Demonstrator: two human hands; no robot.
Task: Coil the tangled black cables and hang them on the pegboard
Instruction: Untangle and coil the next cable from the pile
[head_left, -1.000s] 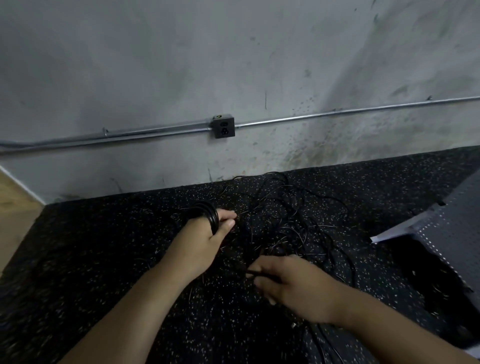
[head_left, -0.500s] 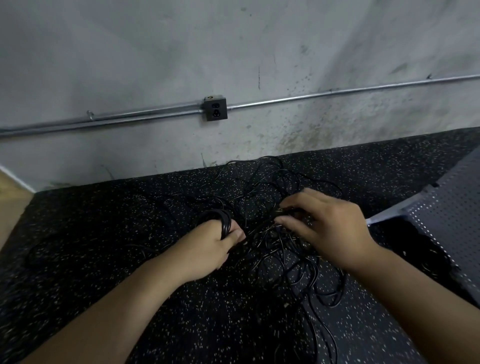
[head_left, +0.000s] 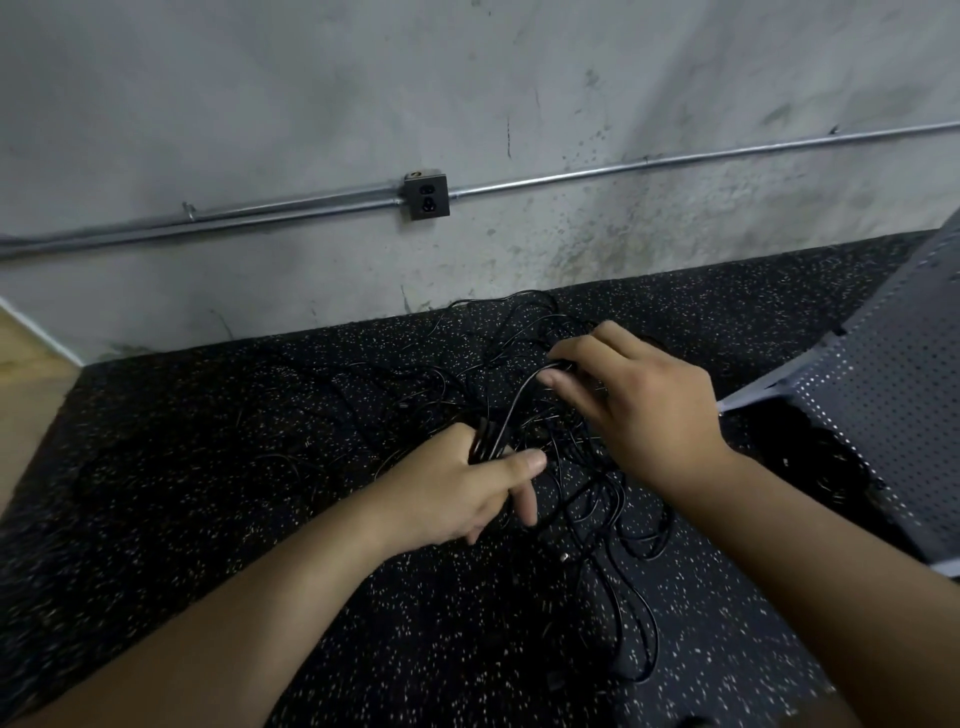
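Gripped a bundle of coiled loops (head_left: 485, 441) in the left hand (head_left: 457, 488), fingers curled round the bundle, thumb extended along its near side. Pinched a single cable strand (head_left: 519, 397) between thumb and fingertips of the right hand (head_left: 644, 410), positioned above and to the right of the left hand. Traced the strand in a curve from the right-hand pinch down into the bundle held on the left.

Located the tangled black cables (head_left: 597, 499) loose on the speckled black floor mat (head_left: 260, 426), mostly between and beneath both hands. Followed thin loops of the tangle back to the foot of the grey wall (head_left: 311, 104) and forward along the inner side of the right forearm. Could not separate individual cables within the pile.

Located the pegboard (head_left: 893, 415) at the right edge of the view, grey, perforated, tilted, with one corner pointing toward the tangle. Observed more dark cable on the mat beneath its lower edge. Could not tell how the board was supported.

Noted a metal conduit (head_left: 260, 214) running horizontally along the wall, joined at a dark outlet box (head_left: 427, 197) directly behind the tangle. Noted pale wooden flooring (head_left: 26, 379) left of the mat.
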